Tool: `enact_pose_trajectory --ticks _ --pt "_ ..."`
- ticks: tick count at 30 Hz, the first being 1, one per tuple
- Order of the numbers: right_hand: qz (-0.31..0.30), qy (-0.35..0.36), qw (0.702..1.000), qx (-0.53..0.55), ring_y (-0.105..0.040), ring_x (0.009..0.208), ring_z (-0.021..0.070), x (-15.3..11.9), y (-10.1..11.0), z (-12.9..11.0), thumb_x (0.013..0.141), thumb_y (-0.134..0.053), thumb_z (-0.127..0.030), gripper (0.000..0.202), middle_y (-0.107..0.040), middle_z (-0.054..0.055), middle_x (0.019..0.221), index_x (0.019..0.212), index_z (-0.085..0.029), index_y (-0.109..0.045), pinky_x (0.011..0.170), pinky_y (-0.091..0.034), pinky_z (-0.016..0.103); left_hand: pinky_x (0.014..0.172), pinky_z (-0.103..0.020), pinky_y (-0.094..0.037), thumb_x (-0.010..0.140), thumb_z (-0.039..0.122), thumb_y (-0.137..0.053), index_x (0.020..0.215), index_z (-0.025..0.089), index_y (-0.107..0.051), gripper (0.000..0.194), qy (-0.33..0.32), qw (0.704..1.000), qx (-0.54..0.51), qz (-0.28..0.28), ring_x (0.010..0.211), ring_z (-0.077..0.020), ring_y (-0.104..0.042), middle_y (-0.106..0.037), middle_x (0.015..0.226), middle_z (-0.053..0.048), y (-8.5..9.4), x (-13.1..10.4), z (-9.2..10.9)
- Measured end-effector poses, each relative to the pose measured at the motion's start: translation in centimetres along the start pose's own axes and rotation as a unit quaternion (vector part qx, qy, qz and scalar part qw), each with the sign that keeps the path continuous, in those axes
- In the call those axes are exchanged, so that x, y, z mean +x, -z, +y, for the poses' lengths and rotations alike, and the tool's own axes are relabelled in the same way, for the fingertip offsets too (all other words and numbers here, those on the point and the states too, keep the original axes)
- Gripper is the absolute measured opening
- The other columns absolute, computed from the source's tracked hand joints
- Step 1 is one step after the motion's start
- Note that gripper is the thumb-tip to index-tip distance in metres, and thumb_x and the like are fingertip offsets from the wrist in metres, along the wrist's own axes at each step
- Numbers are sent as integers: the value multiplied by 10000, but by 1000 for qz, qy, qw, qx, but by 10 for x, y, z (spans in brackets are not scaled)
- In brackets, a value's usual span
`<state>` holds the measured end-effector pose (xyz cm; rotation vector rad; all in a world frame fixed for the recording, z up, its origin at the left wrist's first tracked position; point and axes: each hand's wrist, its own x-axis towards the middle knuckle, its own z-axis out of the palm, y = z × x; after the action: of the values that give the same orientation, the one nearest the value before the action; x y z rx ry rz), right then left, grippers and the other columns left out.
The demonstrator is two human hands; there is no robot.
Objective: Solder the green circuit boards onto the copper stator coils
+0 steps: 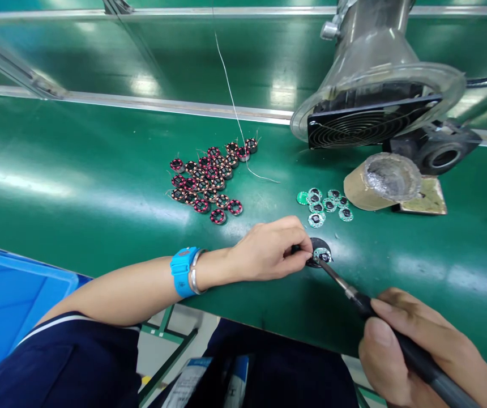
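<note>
My left hand (275,249), with a blue wrist strap (183,272) and a silver bangle on its wrist, is closed in a pinch at the left edge of a round black piece (320,243). What lies between its fingertips is too hidden to name. A small round circuit board (323,255) sits on the black piece. My right hand (422,345) is wrapped round the dark handle of a soldering iron (364,303). The iron's metal tip points up and left and meets the board's left side.
Several wound coils (209,178) lie at centre left, with a thin wire (234,105) hanging beside them. Several round boards (316,207) lie near a cardboard tube (381,181). A fan in a clear hood (366,122) overhangs the back right. A blue bin (9,306) stands left.
</note>
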<state>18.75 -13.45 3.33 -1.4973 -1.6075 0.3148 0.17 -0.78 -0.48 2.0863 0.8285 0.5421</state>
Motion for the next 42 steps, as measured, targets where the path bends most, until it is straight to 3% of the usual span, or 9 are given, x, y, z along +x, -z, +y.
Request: enact_pose_trajectory --ticks 7,12,16,17,20,23,29,37,42 --pt "-46 -18 998 36 -543 580 148 -3 13 15 801 -658 -113 182 -569 -11 651 936 -234 -663 615 -528 370 589 -180 -430 859 203 -587 864 175 -656 74 -8 1000 -6 14 639 -57 -530 -639 905 2 -1 -1 -1" --pt "16 -81 996 27 -618 632 169 -4 8 12 799 -700 -169 180 -631 9 743 962 -244 -692 542 -524 333 595 -181 -435 862 198 -580 862 174 -650 74 -11 1000 -6 13 659 -61 -543 -635 910 0 0 -1 0" --pt "94 2 995 39 -651 567 132 13 -5 21 876 -632 -198 345 -698 -15 764 1213 -262 -664 496 -521 271 596 -187 -446 865 197 -574 863 172 -647 77 -15 1000 5 5 667 -66 -553 -635 908 -6 1 -1 0" --pt "83 11 996 23 -652 564 119 20 -8 24 882 -628 -181 359 -702 -28 753 1230 -268 -655 532 -536 260 590 -188 -447 863 193 -573 865 171 -648 78 -20 1000 6 4 657 -65 -551 -635 903 -6 1 -1 0" --pt "-37 87 994 -50 -677 668 115 44 -14 32 853 -684 -163 312 -730 -18 879 1144 -275 -665 645 -554 247 600 -196 -464 852 180 -572 864 166 -654 84 -42 999 -4 14 649 -71 -554 -639 883 -12 2 -2 0" --pt "-116 167 978 -43 -656 698 110 61 -18 39 854 -677 -149 287 -721 -7 909 1119 -251 -638 664 -545 246 605 -197 -483 831 170 -600 875 153 -662 77 -58 997 -27 30 645 -76 -559 -640 875 -21 2 -2 1" --pt "-161 143 977 4 -669 796 111 63 -23 49 860 -656 -130 364 -704 -1 933 1202 -240 -594 723 -555 240 587 -188 -476 870 202 -615 887 148 -681 87 -53 996 -57 35 606 -58 -536 -633 854 -14 0 -2 4" --pt "-128 188 973 29 -642 739 110 56 -28 54 818 -668 -44 494 -706 3 965 1255 -252 -569 702 -553 258 589 -193 -434 799 152 -631 777 156 -631 22 59 994 -85 22 653 -75 -539 -592 777 18 -5 1 17" --pt "-120 249 960 55 -607 689 116 54 -29 56 815 -609 27 530 -706 1 850 1273 -239 -575 712 -547 297 573 -206 -410 849 244 -584 780 167 -574 104 160 978 -128 -47 643 -88 -551 -608 728 26 0 3 23"
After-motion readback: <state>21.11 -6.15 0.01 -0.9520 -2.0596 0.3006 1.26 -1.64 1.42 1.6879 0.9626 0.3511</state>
